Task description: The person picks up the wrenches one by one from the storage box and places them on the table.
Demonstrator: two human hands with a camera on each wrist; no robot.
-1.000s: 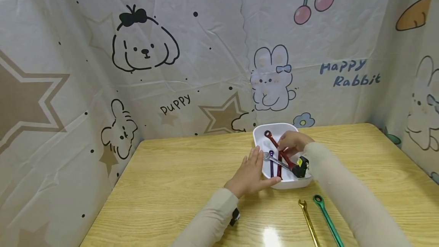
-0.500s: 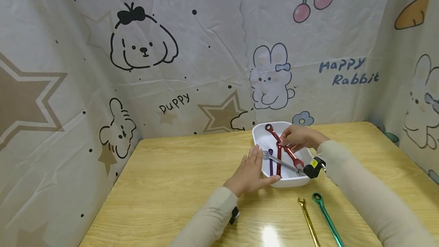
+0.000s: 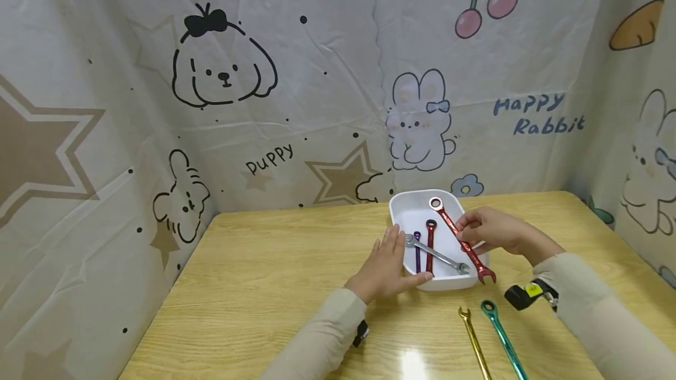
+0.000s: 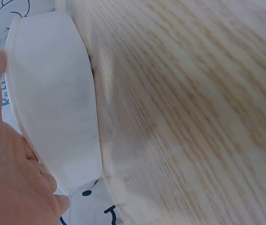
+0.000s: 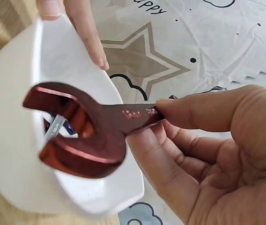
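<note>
right hand pinches one wrench; tub: perhaps three.

I'm watching a creased, cartoon-printed cloth backdrop filling the upper frame; a puppy drawing is showing at upper left, printed cherries at upper right. Below, a wood-grain tabletop is catching bright glare just right of bottom centre.

Cream sleeves, black wrist cameras
</note>
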